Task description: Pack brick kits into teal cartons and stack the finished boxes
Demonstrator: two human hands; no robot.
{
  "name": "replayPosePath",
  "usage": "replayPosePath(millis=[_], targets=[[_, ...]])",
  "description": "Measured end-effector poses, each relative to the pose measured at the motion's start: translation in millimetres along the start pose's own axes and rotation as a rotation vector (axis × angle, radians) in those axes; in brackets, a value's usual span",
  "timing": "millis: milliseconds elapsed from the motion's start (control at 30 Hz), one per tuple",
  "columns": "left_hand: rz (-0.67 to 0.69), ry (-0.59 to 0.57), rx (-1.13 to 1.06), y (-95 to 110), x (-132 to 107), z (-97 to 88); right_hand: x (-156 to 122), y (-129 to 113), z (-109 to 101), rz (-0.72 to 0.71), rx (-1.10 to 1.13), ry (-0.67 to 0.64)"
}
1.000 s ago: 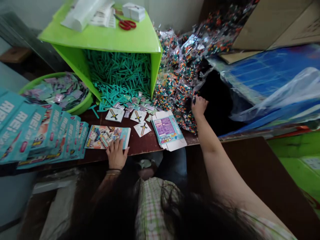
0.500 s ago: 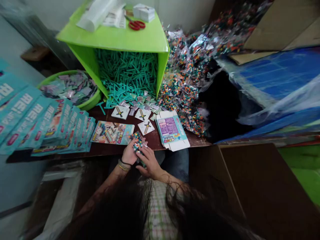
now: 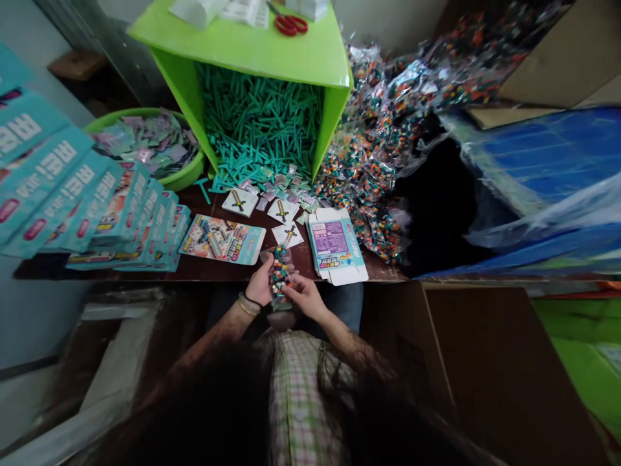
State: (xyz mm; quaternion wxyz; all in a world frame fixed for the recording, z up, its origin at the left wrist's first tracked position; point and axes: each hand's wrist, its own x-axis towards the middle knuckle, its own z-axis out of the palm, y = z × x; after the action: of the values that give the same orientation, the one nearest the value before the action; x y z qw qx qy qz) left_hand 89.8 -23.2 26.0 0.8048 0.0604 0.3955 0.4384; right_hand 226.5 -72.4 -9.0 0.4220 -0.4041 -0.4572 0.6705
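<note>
A clear plastic bag of small colored beads [image 3: 280,272] is held upright over my lap, at the table's front edge. My left hand [image 3: 261,285] is closed round its left side. From the right, my right hand [image 3: 308,296] pinches the bag's lower part with the fingertips. Just beyond lie a flat printed box [image 3: 223,239] and, to the right, a flattened box with its white flaps open [image 3: 337,246]. Between them are small cards with a sword picture [image 3: 288,234].
Turquoise boxes [image 3: 63,168] stand in a row at left. Behind them is a green basin [image 3: 191,171] of small packets. A green bin [image 3: 242,55] holds turquoise T-shaped sticks [image 3: 262,116], with red scissors [image 3: 291,24] on top. Bead bags [image 3: 363,162] are heaped to its right.
The bag has turned more upright and stretched out between my hands. My right hand has drawn back from lying over it to pinching its lower side. The view has shifted slightly.
</note>
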Motion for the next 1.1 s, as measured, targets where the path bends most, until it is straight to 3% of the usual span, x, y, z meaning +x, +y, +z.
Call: replayPosePath(millis=[100, 200, 267, 400, 467, 533, 633, 867, 933, 1000, 1100], targets=[[-0.069, 0.100, 0.006, -6, 5, -11.3, -2, -1, -6, -0.019, -0.068, -0.043], [-0.059, 0.077, 0.048, -9, 5, -20.3, 3, -22, -48, -0.113, -0.255, 0.028], [-0.052, 0.005, 0.130, -10, 4, -25.1, 9, -47, -97, -0.220, -0.424, 0.264], [-0.041, -0.074, 0.336, -14, 4, -32.9, 19, -107, -213, -0.354, -0.886, 0.921], [-0.013, -0.077, 0.365, -16, 6, -34.6, 21, -132, -261, -0.265, -1.113, 1.132], [0.007, -0.083, 0.338, -18, 7, -34.0, 23, -148, -294, -0.060, -1.263, 1.215], [0.000, -0.098, 0.258, -20, 8, -29.6, 29, -158, -321, 0.195, -1.334, 1.183], [0.160, -0.089, 0.170, -21, 19, -21.8, 35, -161, -331, 0.386, -1.327, 1.190], [0.158, -0.084, 0.174, -19, 22, -22.4, 33, -164, -337, 0.212, -1.297, 1.309], [0.160, -0.074, 0.171, -19, 23, -22.3, 34, -172, -348, -0.151, -1.292, 1.424], [0.208, -0.059, 0.139, -20, 24, -16.9, 49, -191, -352, -0.652, -1.342, 1.426]])
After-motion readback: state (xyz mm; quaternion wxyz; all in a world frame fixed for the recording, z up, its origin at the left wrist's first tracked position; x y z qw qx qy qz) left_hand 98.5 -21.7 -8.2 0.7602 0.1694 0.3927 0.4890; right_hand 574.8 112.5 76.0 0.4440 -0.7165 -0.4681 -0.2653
